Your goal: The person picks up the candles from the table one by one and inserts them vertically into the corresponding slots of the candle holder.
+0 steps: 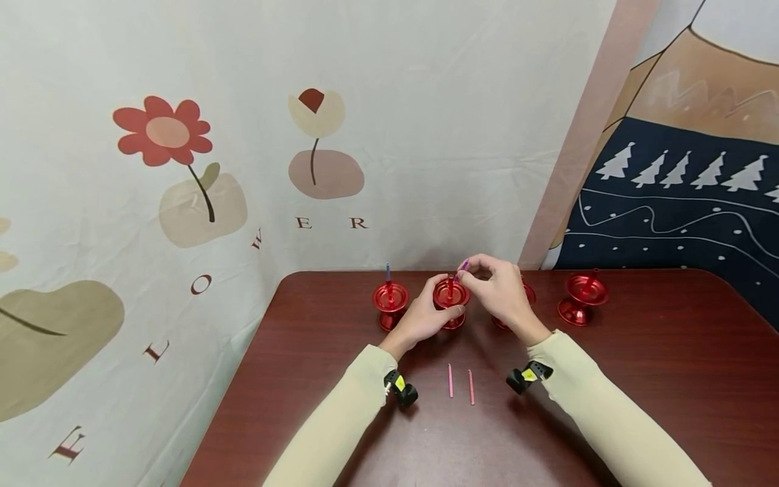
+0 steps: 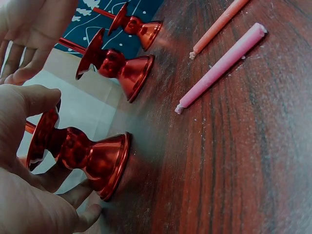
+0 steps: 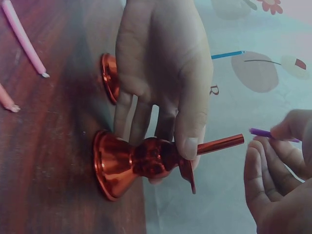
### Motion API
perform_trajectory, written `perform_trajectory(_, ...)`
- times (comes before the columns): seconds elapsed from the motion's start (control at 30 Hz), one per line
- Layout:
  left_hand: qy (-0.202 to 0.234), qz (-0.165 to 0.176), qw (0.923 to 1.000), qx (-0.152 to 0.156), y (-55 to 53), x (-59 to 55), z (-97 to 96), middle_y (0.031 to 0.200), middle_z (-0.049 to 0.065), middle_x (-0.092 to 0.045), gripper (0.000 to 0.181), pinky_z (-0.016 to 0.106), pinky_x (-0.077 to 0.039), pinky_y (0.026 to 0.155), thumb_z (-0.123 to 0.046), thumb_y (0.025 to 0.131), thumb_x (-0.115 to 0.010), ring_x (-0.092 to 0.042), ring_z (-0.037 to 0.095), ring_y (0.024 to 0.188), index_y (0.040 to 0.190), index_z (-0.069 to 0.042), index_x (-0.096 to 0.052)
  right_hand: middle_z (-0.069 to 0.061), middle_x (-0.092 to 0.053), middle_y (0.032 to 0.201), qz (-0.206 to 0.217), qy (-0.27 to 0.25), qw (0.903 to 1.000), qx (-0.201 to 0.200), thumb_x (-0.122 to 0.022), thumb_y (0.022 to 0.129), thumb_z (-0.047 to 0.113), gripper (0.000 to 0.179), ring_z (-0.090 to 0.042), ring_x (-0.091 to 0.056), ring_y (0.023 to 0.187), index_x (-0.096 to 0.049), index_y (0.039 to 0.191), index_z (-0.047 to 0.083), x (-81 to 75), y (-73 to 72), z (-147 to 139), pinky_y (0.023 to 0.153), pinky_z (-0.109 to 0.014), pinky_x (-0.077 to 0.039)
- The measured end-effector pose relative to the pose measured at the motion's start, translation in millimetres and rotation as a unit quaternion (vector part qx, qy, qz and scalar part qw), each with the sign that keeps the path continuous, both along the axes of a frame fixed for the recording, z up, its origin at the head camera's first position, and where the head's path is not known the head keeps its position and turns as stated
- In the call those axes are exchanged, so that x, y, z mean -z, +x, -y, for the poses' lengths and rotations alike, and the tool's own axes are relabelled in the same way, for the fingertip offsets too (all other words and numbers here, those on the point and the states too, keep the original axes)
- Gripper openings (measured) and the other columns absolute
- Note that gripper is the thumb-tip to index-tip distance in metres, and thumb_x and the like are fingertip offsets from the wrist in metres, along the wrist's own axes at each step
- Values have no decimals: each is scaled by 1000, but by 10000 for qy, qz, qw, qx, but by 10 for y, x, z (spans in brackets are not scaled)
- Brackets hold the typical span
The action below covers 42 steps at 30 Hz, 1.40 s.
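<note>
My left hand (image 1: 426, 313) grips a shiny red candle holder (image 3: 155, 157) by its dish, thumb on one side and fingers around the other. The holder stands upright on the table, a thin red tube rising from its middle. Between thumb and fingertips my right hand (image 1: 500, 289) pinches a thin purple candle (image 3: 261, 132). In the right wrist view the candle's lower end is just off the top of the tube, slightly apart from it and tilted. The left wrist view shows the left thumb at the dish rim.
Left of the hands, a red holder (image 1: 390, 296) bears a blue candle (image 1: 388, 272). Two more red holders stand to the right, one partly behind my right hand, the other (image 1: 587, 289) farther out. A pink candle (image 1: 450, 381) and a coral candle (image 1: 471, 387) lie nearer me.
</note>
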<state>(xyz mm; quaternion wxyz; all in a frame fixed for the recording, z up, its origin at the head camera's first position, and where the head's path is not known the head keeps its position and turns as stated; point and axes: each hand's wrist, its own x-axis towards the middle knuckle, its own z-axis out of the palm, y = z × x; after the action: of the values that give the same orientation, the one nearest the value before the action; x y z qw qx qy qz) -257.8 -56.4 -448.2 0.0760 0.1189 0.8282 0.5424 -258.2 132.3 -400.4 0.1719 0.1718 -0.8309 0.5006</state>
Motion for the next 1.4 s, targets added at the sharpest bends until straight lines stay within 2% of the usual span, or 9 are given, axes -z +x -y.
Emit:
perform_trajectory(0.13,41,-28,10000,15,-4,-1,-2,149,18,-64,78,51,-50,113,-29,100,-81,-64,31,135,166,-17,-41,-7,-78,91,-148,-64,9998,94,-78,98,9,6,-22,-71,84,-81,101,5,-5,-59,39,74,-22,-53)
perform_trajectory(0.2,42,-45,10000,24,-8,2,-2,149,18,-65,78,51,-50,114,-28,100,-81,-64,31,135,165,-17,-41,-7,-78,91,-207,8,9997,90,-77,98,8,5,-23,-72,84,-80,102,4,4,-84,52,79,-24,-51)
perform_trajectory(0.3,7,-59,10000,28,-2,0,1,150,18,-64,78,51,-50,114,-28,100,-81,-64,31,135,165,-16,-41,-7,-78,91,-294,157,9994,75,-77,98,6,5,-24,-73,83,-80,101,5,23,-111,65,80,-30,-52)
perform_trajectory(0.4,-19,-63,10000,29,6,-5,5,150,18,-64,77,51,-50,114,-28,100,-81,-64,31,135,165,-16,-41,-7,-78,90,-446,327,9985,49,-76,98,5,4,-24,-74,83,-80,100,4,36,-126,75,79,-33,-55)
perform_trajectory(0.47,-32,-77,10000,36,5,-9,2,150,17,-64,77,50,-50,114,-28,100,-81,-64,31,134,165,-16,-41,-7,-78,89,-582,455,9973,25,-76,97,5,4,-23,-75,82,-80,99,4,34,-132,76,74,-36,-58)
perform_trajectory(0.8,-82,-54,9999,65,-22,19,5,149,16,-65,77,49,-52,112,-30,101,-80,-66,29,132,166,-17,-40,-9,-78,92,-1145,1183,9860,-277,-76,92,1,6,-23,-73,79,-80,97,2,-43,-179,91,71,-42,-59)
perform_trajectory(1.13,-73,-9,9999,84,-28,22,-3,151,17,-63,79,50,-51,113,-30,101,-80,-65,30,132,167,-16,-39,-10,-78,93,-1057,1270,9858,-291,-76,93,0,8,-24,-74,79,-80,99,0,-55,-164,91,71,-41,-60)
perform_trajectory(1.4,-354,-102,9993,94,-18,22,28,157,18,-58,81,51,-50,114,-34,102,-77,-62,31,137,168,-14,-35,-9,-77,91,-641,1157,9910,-199,-80,91,4,16,-22,-71,78,-79,106,-1,34,-72,86,71,-37,-58)
